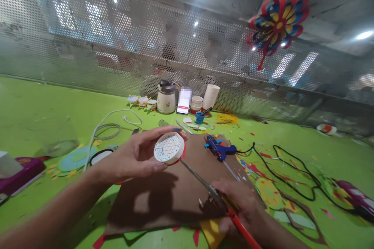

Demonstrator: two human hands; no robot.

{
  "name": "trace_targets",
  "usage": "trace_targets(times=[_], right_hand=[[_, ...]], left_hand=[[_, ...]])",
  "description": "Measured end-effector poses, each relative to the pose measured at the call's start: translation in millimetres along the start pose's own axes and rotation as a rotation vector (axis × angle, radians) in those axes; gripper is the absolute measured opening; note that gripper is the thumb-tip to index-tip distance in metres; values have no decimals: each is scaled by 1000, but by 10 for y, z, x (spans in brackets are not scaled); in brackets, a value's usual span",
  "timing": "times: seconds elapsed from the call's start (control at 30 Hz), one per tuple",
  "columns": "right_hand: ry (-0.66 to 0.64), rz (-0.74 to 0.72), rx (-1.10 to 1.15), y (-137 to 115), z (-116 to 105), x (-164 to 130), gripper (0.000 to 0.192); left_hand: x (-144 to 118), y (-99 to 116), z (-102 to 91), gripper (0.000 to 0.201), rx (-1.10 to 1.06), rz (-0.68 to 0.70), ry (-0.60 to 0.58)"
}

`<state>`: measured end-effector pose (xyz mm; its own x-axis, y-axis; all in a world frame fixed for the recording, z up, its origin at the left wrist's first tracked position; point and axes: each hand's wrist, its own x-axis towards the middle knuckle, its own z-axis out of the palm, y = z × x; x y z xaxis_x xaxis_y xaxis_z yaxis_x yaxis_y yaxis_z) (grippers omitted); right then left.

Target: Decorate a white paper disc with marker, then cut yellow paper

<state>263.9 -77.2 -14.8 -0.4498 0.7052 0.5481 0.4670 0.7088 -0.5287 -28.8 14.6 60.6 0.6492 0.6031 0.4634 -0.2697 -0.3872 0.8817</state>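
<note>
My left hand (140,151) pinches a short white paper cup piece (168,148) by its sides, tilted so its round face shows. Blue specks and a dark grid pattern mark that face, and red shows along its far side. In my right hand (242,198) is a pair of scissors (214,193) with red handles. Their blade tips reach up to the lower right edge of the cup piece; whether they touch it I cannot tell. Beneath both hands lies a brown cardboard sheet (157,206). A blue hot glue gun (219,148) rests at the sheet's upper right.
A beige jug (166,99), a lit phone (184,101), stacked paper cups (210,96) and a blue paint jar (199,117) stand at the back. Black cable (292,179) loops at right among paper scraps. A white cable (96,128) and a purple device (23,173) lie left.
</note>
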Motion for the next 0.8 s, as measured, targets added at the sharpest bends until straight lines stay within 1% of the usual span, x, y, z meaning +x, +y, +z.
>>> trace_targets(times=[0.13, 0.3, 0.4, 0.53, 0.6, 0.73, 0.8], right_hand=[[-8, -5, 31, -55, -38, 51, 58], [-35, -45, 2, -98, -93, 118, 54], [-10, -80, -19, -93, -94, 116, 54], [17, -92, -39, -99, -86, 110, 52], [23, -99, -38, -109, -85, 116, 50], [-8, -65, -92, -92, -72, 112, 54], [-11, -79, -96, -70, -61, 102, 58]], left_hand=[[16, -9, 4, 58, 5, -19, 4], [36, 36, 19, 54, 4, -61, 11], [24, 40, 15, 53, 9, -86, 15], [-4, -13, -3, 55, -1, -131, 33], [-10, -41, -4, 55, -18, -128, 40], [-4, -45, 12, 53, -26, -120, 57], [1, -25, 14, 52, 6, -133, 50]])
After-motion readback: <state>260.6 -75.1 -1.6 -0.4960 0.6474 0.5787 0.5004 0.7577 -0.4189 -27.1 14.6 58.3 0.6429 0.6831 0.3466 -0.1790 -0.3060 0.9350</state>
